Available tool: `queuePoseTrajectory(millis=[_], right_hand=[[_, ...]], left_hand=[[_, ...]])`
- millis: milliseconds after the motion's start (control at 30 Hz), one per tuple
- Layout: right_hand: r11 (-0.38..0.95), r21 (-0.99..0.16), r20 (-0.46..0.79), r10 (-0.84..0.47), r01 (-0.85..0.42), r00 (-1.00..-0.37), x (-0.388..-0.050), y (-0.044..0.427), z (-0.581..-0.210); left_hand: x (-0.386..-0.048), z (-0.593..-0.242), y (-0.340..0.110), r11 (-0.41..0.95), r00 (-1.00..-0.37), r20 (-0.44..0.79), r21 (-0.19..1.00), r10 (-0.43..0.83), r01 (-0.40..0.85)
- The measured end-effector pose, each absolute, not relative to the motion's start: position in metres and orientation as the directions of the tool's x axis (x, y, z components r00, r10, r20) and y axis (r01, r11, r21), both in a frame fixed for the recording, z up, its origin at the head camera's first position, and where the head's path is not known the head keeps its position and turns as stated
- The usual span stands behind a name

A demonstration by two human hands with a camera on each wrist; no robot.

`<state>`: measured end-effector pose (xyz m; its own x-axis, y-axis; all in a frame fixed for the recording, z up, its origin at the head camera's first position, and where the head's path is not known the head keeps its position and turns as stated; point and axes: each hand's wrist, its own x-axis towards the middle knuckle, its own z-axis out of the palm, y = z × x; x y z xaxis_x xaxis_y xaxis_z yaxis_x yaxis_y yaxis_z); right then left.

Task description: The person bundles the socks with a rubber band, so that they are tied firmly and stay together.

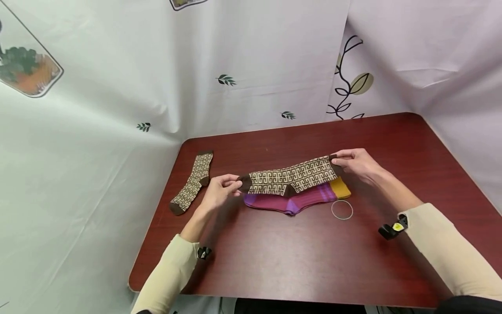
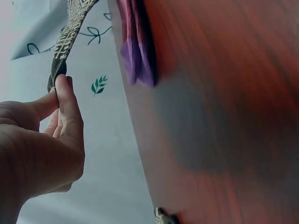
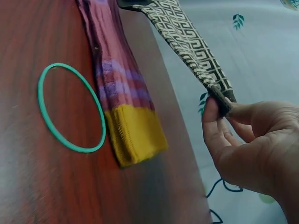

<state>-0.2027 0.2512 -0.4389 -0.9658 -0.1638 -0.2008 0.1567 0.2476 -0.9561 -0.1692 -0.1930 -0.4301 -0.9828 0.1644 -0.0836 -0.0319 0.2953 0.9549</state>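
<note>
A brown and cream patterned sock [image 1: 290, 178] is stretched between both hands, raised above the table. My left hand [image 1: 220, 190] pinches its dark toe, and my right hand [image 1: 354, 162] pinches the dark cuff at the other end. Below it on the table lies a magenta sock [image 1: 274, 203] with purple patches and a yellow cuff [image 3: 135, 135]; the patterned sock partly covers it in the head view. A matching patterned sock [image 1: 193, 183] lies flat at the left, near my left hand. Beside the yellow cuff rests a thin green ring [image 3: 71, 108], which looks pale in the head view.
The dark red wooden table [image 1: 298, 261] has rounded corners. White printed sheeting [image 1: 259, 56] hangs behind it and along both sides. Black straps with small devices [image 1: 394, 227] sit at the wrists, by the cream sleeves.
</note>
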Motion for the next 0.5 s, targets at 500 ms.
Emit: queuePoseTrajectory(millis=[500], right_hand=[[0.099,-0.974,-0.220,-0.225,0.202,-0.949,-0.184,0.264,-0.450]], left_hand=[[-0.159,-0.441,-0.186,0.290,-0.946,-0.177,0.952,0.271,-0.095]])
